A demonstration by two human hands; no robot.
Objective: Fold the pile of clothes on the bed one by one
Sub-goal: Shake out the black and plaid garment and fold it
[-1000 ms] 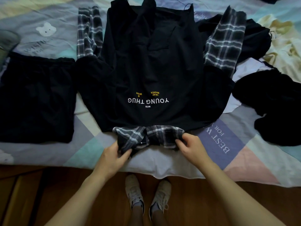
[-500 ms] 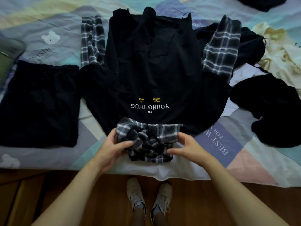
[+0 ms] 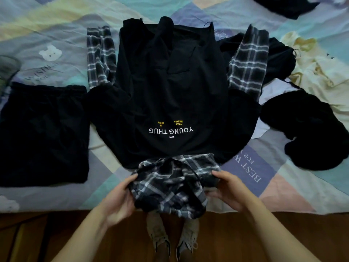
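Note:
A black hoodie (image 3: 170, 95) with white "YOUNG THUG" print lies spread flat on the bed, its plaid sleeves pointing to the far side. Its plaid hood (image 3: 171, 184) hangs bunched over the near bed edge. My left hand (image 3: 120, 199) grips the hood's left side and my right hand (image 3: 228, 188) grips its right side. Unfolded clothes lie at the right: a black heap (image 3: 309, 129) and a cream garment (image 3: 317, 69).
A folded black garment (image 3: 41, 133) lies flat at the left. The bed has a patchwork quilt (image 3: 255, 167) with printed words. Another dark item (image 3: 287, 4) sits at the far right corner. Wooden floor and my shoes (image 3: 173, 241) are below the bed edge.
Both hands pulled the plaid hood out from the hoodie's neck toward me. It now hangs larger and lower over the bed edge, with my hands wider apart on it.

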